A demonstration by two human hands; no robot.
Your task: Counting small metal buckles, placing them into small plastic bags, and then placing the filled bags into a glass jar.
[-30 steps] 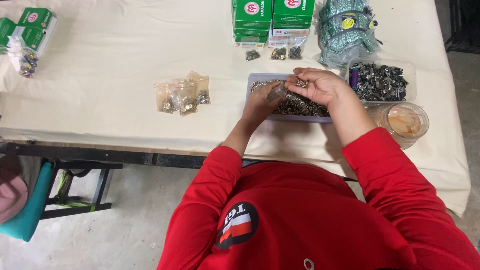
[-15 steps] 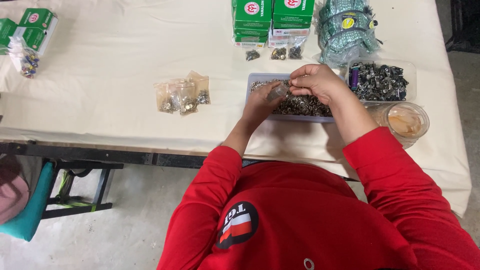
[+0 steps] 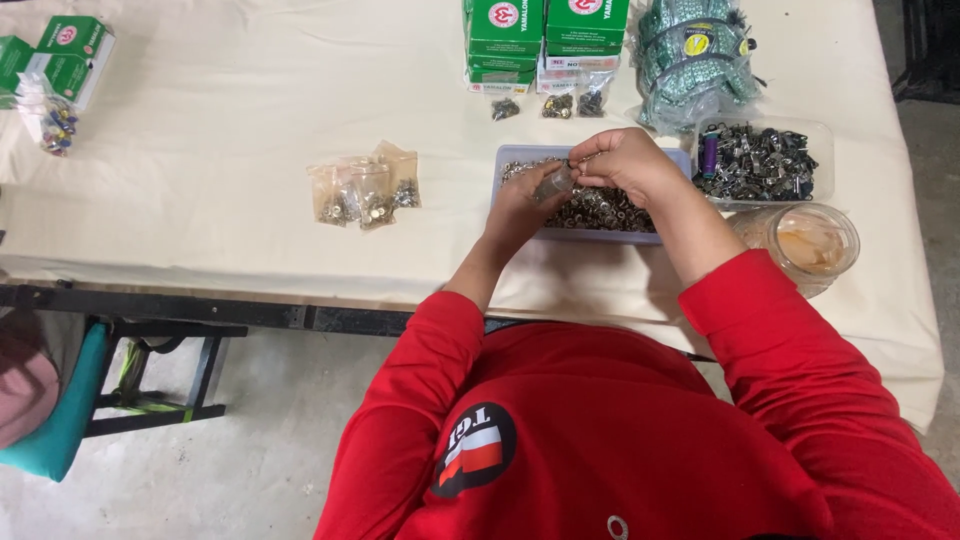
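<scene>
Pinching a small clear bag (image 3: pixel 553 183), both hands (image 3: pixel 625 165) meet over the grey tray (image 3: pixel 600 236) of metal rings.

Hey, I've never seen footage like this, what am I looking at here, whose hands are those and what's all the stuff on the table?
This is one view from a camera on a person's head, looking down at their red sleeves and bare hands. The left hand holds a small clear bag; the right hand pinches at its top. Below them is a grey tray of small metal rings. On the cream table also lie filled bags, green boxes, a clear tub of metal parts and a plastic jar.
</scene>
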